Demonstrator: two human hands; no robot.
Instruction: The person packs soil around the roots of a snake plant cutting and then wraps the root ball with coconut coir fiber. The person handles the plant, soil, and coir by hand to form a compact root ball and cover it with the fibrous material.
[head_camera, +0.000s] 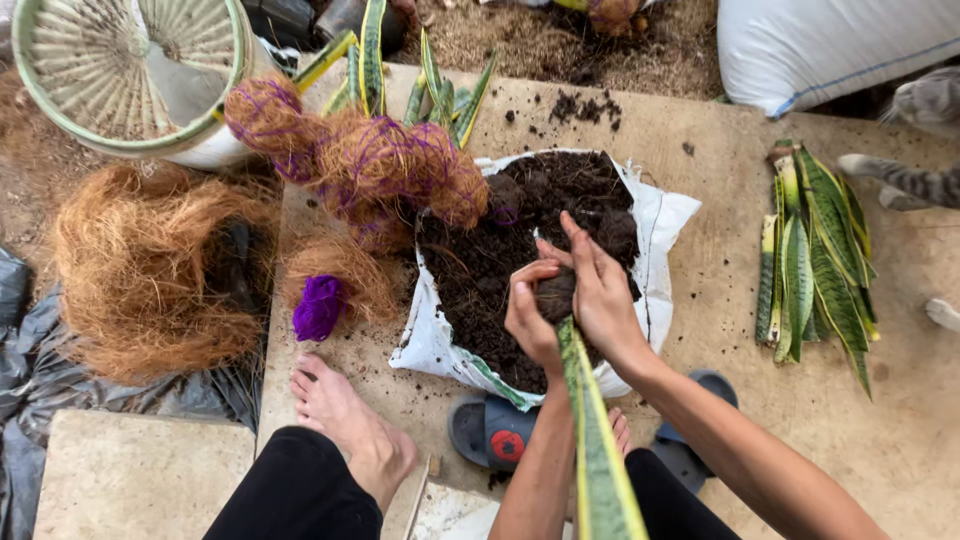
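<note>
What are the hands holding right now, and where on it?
Both hands, left hand and right hand, cup a soil ball packed around the base of a long striped leaf.

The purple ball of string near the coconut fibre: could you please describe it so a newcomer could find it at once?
Start at the white bag of dark soil in the middle of the board. Just left of it lies a small tuft of brown fibre, and the purple ball of string rests against it. It is the only solid purple lump; the fibre balls merely carry thin purple windings.

Both hands (570, 300) around soil ball (556, 294) on striped leaf (597, 450).
</note>
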